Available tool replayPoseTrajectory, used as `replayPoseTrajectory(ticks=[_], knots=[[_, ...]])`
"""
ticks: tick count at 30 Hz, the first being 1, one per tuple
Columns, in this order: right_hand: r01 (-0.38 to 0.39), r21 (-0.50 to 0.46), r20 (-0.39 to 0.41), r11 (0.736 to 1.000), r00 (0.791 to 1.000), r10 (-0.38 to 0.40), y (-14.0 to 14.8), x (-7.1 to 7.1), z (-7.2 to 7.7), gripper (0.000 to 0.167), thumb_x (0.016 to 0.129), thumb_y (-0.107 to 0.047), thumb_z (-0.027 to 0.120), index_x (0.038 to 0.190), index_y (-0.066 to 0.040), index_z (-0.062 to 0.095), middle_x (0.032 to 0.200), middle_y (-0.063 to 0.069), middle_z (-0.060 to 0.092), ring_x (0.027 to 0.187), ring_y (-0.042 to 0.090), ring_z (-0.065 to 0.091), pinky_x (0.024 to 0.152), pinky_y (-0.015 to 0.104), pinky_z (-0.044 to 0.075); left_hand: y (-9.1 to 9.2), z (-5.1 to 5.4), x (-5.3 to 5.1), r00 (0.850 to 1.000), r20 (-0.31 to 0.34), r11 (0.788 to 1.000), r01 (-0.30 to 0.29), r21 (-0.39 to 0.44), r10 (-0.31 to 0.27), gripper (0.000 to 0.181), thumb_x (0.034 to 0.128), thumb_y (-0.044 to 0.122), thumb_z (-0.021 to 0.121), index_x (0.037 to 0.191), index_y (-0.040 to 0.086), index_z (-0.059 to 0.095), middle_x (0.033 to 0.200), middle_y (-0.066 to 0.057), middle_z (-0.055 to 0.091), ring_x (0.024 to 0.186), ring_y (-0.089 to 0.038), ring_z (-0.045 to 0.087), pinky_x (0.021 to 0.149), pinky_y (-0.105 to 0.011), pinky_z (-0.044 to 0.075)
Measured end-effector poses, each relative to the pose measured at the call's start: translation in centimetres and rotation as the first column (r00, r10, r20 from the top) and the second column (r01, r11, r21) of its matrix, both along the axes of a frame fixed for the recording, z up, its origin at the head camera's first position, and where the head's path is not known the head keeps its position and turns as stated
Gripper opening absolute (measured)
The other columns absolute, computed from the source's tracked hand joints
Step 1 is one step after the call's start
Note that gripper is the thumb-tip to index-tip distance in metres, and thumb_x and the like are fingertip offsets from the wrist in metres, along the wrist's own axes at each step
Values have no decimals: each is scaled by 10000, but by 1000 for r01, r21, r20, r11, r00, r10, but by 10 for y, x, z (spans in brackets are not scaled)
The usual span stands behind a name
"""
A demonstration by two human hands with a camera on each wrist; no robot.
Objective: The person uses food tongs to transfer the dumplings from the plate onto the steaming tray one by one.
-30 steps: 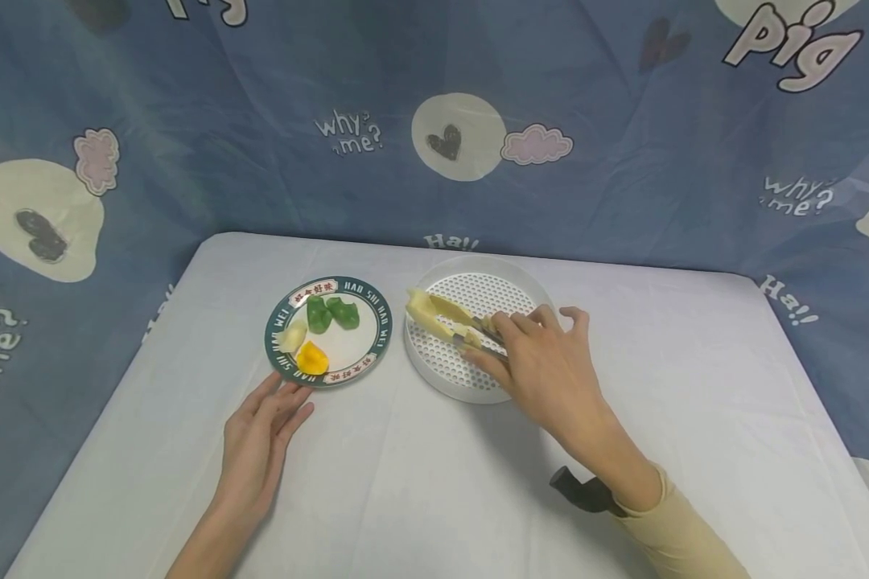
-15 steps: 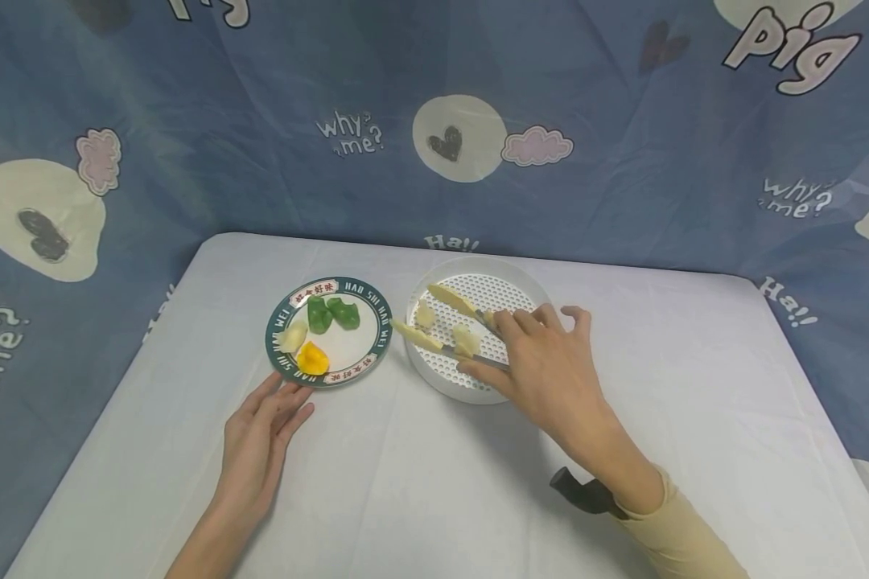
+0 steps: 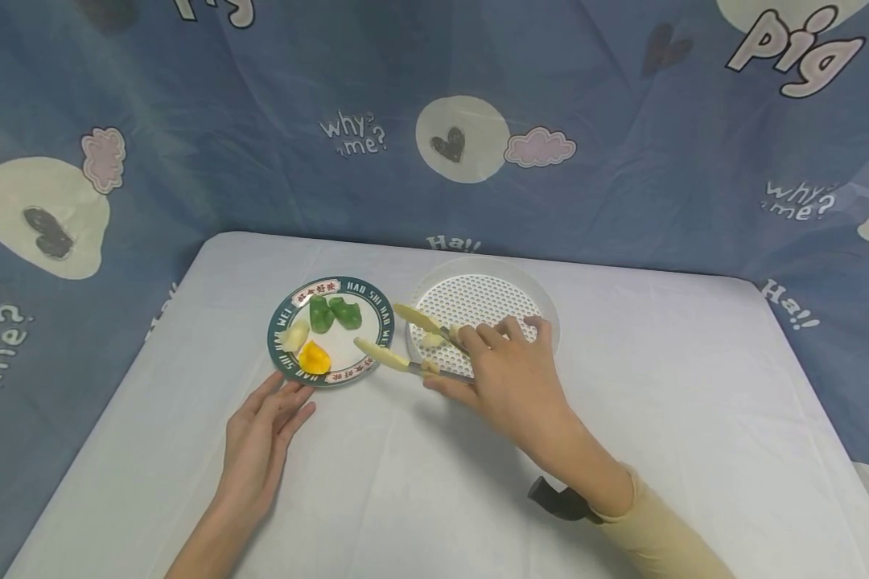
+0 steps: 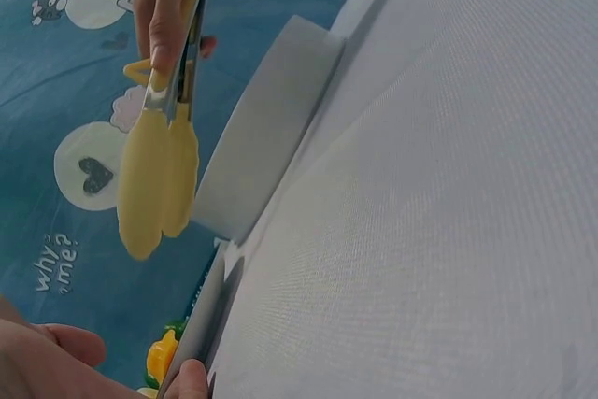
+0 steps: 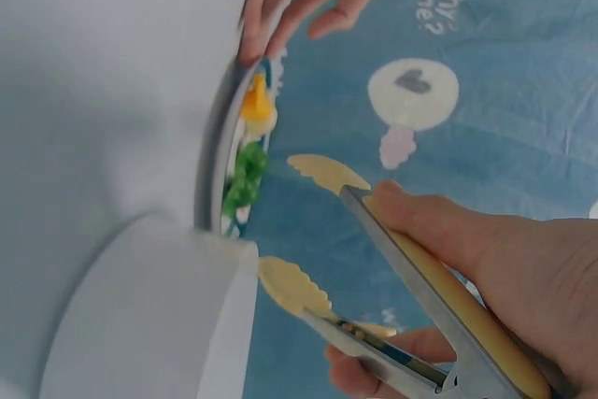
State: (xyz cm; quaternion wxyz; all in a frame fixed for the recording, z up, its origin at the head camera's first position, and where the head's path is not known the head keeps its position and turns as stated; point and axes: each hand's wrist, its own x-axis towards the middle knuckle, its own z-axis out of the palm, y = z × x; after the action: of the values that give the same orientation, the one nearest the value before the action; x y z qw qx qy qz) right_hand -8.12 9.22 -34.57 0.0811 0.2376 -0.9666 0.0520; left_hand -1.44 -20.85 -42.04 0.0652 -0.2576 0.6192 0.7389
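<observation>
My right hand grips tongs with scalloped yellow tips and metal arms. In the head view the tips stand spread apart in the gap between the plate and the perforated white round tray, with nothing between them. One tip reaches over the plate's right rim. My left hand touches the near-left rim of the green-edged plate with extended fingers. On the plate lie two green pepper-like pieces, a yellow pepper-like piece and a pale piece. A small pale patch shows between the tong arms; its kind is unclear.
The perforated white tray with a raised wall stands right of the plate, partly under my right hand. A white cloth covers the table. A blue printed curtain hangs behind and beside it.
The tongs have spread open from nearly together over the tray. My right hand has then moved left with them, toward the plate. My left hand keeps its place at the plate rim.
</observation>
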Motion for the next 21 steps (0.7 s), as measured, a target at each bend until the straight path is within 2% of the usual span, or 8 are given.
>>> replayPoseTrajectory(ticks=[10, 17, 21], knots=[[-62, 15, 19, 998, 998, 61, -21, 4, -3, 625, 943, -792, 597, 1146, -209, 698, 1007, -64, 761, 1012, 249, 641, 1136, 637, 465, 1, 1, -1, 1000, 3, 1000, -7, -11, 7, 715, 1128, 148, 402, 1747, 138, 46, 1782, -128, 250, 1585, -190, 437, 1160, -133, 558], [-94, 58, 43, 994, 995, 92, -33, 5, -9, 674, 954, -809, 553, 1207, -210, 727, 1056, -57, 779, 1051, 235, 642, 1159, 657, 476, 0, -1, 0, 1000, -6, 1000, -6, 5, 6, 715, 1129, 142, 411, 1747, 136, 50, 1780, -128, 254, 1567, -180, 445, 1170, -139, 555], [-110, 55, 32, 992, 994, 109, -39, 4, -13, 654, 955, -807, 554, 1161, -208, 720, 1030, -53, 776, 1014, 221, 623, 1131, 634, 488, 0, -1, -1, 1000, -8, 1000, -5, -2, 5, 704, 1134, 150, 401, 1747, 135, 54, 1778, -130, 261, 1566, -181, 448, 1166, -137, 556]])
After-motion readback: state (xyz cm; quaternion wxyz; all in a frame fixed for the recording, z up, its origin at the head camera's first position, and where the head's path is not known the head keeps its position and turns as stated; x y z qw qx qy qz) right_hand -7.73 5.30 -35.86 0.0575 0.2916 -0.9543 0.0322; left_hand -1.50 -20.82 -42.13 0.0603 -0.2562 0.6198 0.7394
